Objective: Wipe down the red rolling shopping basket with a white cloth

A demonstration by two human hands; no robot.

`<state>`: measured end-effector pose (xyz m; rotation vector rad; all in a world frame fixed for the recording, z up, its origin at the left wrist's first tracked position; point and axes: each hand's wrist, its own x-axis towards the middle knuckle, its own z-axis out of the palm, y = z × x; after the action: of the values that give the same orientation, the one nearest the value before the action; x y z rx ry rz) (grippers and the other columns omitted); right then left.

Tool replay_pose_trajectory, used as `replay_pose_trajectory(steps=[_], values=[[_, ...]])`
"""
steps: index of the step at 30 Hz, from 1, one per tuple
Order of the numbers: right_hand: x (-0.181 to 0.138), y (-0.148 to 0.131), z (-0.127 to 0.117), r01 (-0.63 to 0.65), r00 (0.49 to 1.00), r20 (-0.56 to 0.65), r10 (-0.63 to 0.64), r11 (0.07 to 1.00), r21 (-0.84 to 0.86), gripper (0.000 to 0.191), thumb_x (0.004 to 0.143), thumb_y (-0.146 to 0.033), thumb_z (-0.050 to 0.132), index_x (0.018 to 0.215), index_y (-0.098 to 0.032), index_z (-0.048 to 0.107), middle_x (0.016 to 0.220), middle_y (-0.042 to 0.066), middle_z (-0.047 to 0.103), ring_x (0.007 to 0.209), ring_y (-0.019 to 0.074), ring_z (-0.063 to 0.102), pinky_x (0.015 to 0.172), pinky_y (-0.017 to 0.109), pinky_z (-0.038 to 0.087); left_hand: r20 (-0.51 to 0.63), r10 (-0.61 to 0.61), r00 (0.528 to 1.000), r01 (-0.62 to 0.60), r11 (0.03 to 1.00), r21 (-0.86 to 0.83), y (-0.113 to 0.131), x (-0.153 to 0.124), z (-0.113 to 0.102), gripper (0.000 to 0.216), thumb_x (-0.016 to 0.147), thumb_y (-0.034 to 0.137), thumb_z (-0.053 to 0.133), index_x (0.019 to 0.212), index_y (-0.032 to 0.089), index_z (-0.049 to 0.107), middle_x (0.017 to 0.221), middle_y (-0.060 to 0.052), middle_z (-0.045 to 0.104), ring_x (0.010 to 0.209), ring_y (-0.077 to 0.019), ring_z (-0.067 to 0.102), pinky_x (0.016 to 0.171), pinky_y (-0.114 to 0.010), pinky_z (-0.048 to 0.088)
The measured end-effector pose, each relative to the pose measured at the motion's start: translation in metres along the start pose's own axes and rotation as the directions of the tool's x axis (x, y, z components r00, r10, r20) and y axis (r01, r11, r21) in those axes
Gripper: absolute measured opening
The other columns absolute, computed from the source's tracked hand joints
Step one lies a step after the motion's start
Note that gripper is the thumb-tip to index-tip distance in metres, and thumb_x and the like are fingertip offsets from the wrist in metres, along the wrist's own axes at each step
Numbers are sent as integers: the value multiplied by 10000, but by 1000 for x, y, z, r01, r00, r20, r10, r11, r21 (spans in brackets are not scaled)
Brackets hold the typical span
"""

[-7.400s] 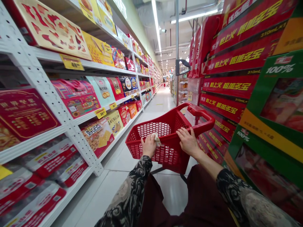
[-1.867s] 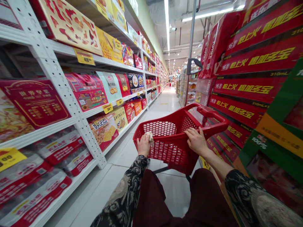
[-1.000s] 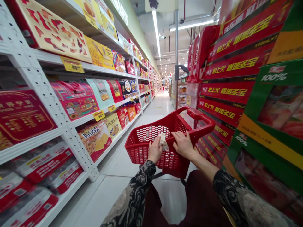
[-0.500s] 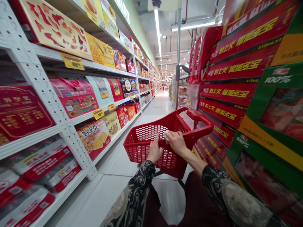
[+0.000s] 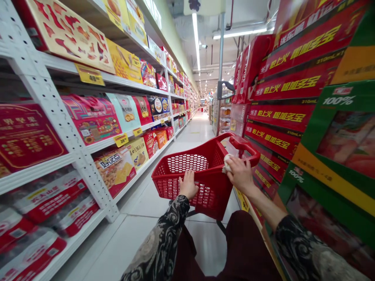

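Observation:
A red plastic shopping trolley basket (image 5: 190,162) stands in the aisle just in front of me, its handle (image 5: 244,145) at the right. My left hand (image 5: 187,185) grips the near rim of the basket, fingers curled over it. My right hand (image 5: 240,174) is closed on a small white cloth (image 5: 226,162) and presses it against the basket's right rim, just below the handle. Both my sleeves are dark with a pale swirl pattern.
White shelving (image 5: 73,156) with boxed biscuits and gift boxes lines the left side. Stacked red drink cartons (image 5: 281,113) and green cartons (image 5: 336,136) crowd the right, close to my right arm. The pale tiled aisle floor (image 5: 199,128) runs straight ahead past a grey pole (image 5: 220,70).
The white cloth passed from my left hand to my right hand. My right hand then carried it from the near rim to the right rim by the handle; my left hand stayed on the near rim.

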<state>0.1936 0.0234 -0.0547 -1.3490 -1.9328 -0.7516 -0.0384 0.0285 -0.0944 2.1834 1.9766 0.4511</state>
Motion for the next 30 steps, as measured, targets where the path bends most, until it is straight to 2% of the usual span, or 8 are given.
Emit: replay_pose_trajectory(steps=[3,5,8,11,15,20,24,30], values=[[0,-34,15,42,999,19,-42,999,26,351,776,-229,487,1120,-192,550,1270,125,531,1151,279,444,1003,518,170,-12,7,1000,-6,999,36,-1,1,3,751,688,185,495,1389,202,225,1505,-51,176,1384,-243,94,1089,-547,136],[4,-40,21,66,997,36,-68,997,45,329,773,-201,491,1096,-199,559,1247,114,551,1133,271,462,1009,513,174,-29,1,1000,0,998,69,-2,1,6,750,697,209,509,1392,210,226,1508,-48,170,1382,-279,78,1078,-561,150],[11,-22,20,107,993,48,-111,991,82,280,774,-165,485,1032,-222,580,1166,71,610,1046,239,526,1018,492,181,-71,-47,996,54,994,100,-2,0,10,742,706,236,523,1392,230,240,1510,-70,158,1373,-327,79,1058,-583,169],[15,13,12,85,996,-25,-84,994,70,244,791,-197,492,1016,-217,583,1128,69,632,1004,233,556,1025,488,177,-96,-90,991,98,991,86,-2,0,12,753,700,224,528,1394,257,235,1510,-92,146,1369,-348,80,1044,-583,195],[9,38,8,77,992,-106,-75,997,20,289,814,-231,478,1088,-190,559,1159,99,617,1046,246,551,1016,477,213,-35,-102,994,103,994,30,-3,4,7,768,692,211,530,1397,255,228,1514,-97,119,1375,-335,47,1048,-537,232],[-4,0,26,208,978,-21,-208,978,7,359,805,-171,455,1154,-184,539,1238,104,569,1159,251,482,1018,461,231,10,-73,997,73,997,3,-4,8,3,776,690,220,534,1401,240,222,1512,-106,119,1377,-326,45,1051,-534,229],[-1,-29,33,224,973,50,-224,974,0,408,782,-165,473,1184,-202,526,1278,109,535,1179,272,453,1029,510,193,32,-56,998,56,998,9,-4,8,4,804,686,252,545,1408,249,189,1517,-93,104,1379,-319,40,1048,-545,227],[5,-17,25,183,978,98,-184,983,19,376,781,-169,473,1147,-219,543,1227,74,579,1115,254,496,1040,514,132,33,-33,999,31,998,49,2,3,3,772,709,280,511,1407,273,181,1517,-66,122,1380,-302,55,1063,-561,174]])
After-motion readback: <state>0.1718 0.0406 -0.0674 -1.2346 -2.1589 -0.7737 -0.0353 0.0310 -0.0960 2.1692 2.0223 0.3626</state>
